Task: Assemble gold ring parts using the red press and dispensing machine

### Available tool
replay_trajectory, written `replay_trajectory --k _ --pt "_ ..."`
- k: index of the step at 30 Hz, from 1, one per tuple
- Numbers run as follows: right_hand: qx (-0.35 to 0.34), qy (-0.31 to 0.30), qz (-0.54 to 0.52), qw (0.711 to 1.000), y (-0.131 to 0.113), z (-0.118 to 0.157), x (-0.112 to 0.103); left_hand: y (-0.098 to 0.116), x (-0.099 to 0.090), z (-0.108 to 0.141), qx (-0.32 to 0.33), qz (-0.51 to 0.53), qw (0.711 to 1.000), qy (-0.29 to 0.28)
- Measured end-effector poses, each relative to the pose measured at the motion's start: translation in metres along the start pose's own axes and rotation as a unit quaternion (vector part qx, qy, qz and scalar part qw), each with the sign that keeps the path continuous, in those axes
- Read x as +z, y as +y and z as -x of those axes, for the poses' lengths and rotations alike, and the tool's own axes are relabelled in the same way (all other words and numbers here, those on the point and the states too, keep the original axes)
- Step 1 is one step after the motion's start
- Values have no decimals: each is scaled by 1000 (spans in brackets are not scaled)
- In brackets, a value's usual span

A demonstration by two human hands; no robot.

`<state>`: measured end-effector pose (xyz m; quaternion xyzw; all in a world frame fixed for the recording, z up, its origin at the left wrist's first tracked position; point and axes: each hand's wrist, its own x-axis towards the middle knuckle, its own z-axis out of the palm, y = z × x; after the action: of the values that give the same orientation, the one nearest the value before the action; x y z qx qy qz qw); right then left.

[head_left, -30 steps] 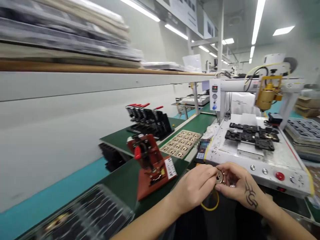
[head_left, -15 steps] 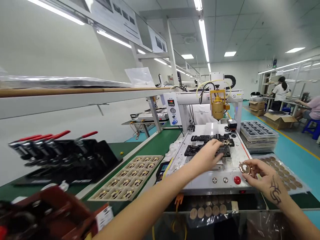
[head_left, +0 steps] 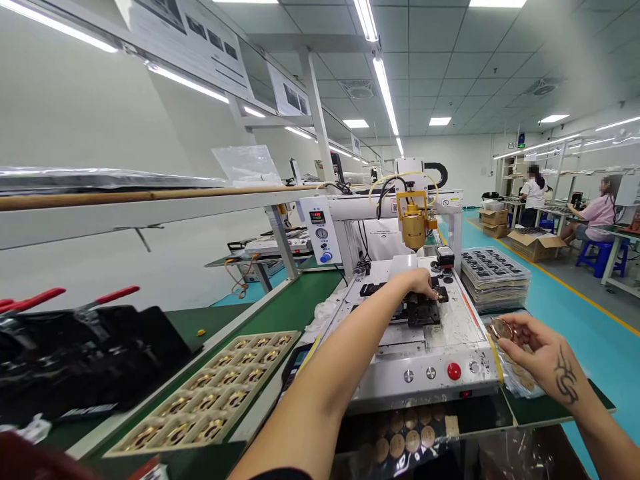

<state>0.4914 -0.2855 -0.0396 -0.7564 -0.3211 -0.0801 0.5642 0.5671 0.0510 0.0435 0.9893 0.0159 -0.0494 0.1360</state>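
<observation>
My right hand [head_left: 535, 350] pinches a round, shiny metal ring [head_left: 500, 328] between thumb and fingers, off the right front corner of a white bench machine [head_left: 445, 350]. On the machine's bed lie black fixtures [head_left: 424, 315]. My left hand [head_left: 421, 283] reaches over them, its fingers bent together at the right end of the rear one. A small gold-coloured part [head_left: 441, 297] shows by those fingertips; whether they grip it is hidden. My left forearm covers part of the fixtures. Above the bed hangs a gold-coloured dispenser head [head_left: 414, 227].
Left of the machine, a compartment tray [head_left: 227, 375] holds several metal rings. Black clamps with red handles [head_left: 117, 295] stand farther left. Stacked plastic trays [head_left: 495, 283] and a bag of round brown discs [head_left: 521, 377] lie to the right. Two people sit or stand at distant benches.
The camera view has turned right and tipped up slightly. My left hand has gone from spread fingers above the fixture to bent fingers at its right end. The right hand still holds the ring.
</observation>
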Motion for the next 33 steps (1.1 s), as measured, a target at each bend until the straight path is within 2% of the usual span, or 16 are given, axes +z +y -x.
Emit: replay_trajectory --k 3,7,11,14,16,19,22,29,33 --pt "-9 -16 5 1000 12 -33 12 6 0 2 -3 12 1000 19" --pt "-33 -44 11 998 28 -82 48 7 -6 26 17 69 992 104" --pt "-61 -111 33 991 33 -135 86 4 -22 66 51 144 972 181" --pt "-75 -185 57 978 33 -169 106 3 -32 104 76 185 959 200" --pt "-81 -237 70 966 34 -184 112 0 -35 133 93 206 951 210" --pt "-91 -305 88 944 36 -196 112 -10 -36 176 116 238 939 218" --pt "-104 -333 106 931 40 -202 109 -22 -32 213 105 255 933 231" --pt "-132 -277 140 941 53 -198 117 -27 -1 285 74 266 924 265" --pt "-130 -256 147 946 57 -195 117 -23 22 315 66 272 919 277"
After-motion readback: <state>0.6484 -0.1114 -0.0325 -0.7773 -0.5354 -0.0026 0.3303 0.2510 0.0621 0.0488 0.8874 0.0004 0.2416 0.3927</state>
